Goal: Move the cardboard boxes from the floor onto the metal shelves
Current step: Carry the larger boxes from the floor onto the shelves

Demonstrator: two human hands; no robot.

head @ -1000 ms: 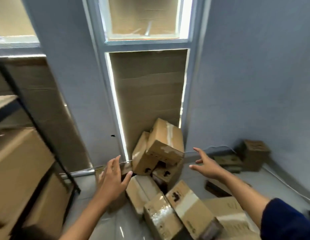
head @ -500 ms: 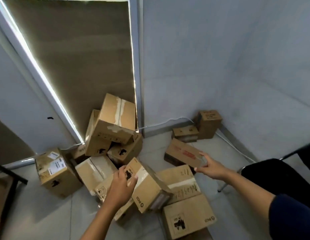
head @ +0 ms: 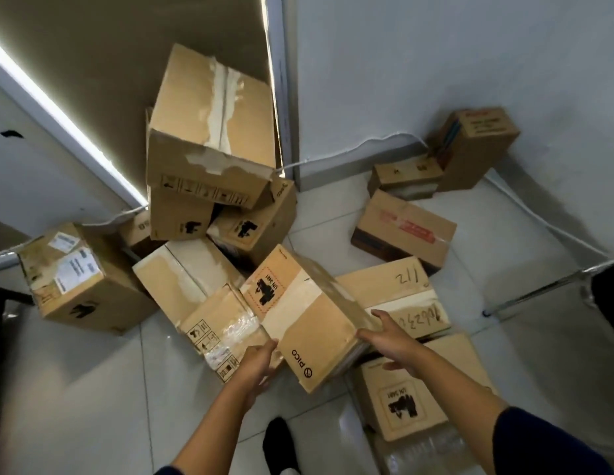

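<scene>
Box pile, floor corner. Hidden: lower boxes half-buried under upper ones; the left hand's (head: 256,363) fingers, tucked beneath the PICO box (head: 309,320), so its grip cannot be told; shelves out of sight.

Hands: both arms reach down, one at each side of the PICO box, which sits tilted atop the pile. The right hand (head: 389,339) lies flat against its right side, fingers straight.

Writing: "PICO" and "UN 3481" on that box; "112" handwritten on the marked box (head: 398,293) beside it; "UN 3481" on the near box (head: 412,395).
</scene>
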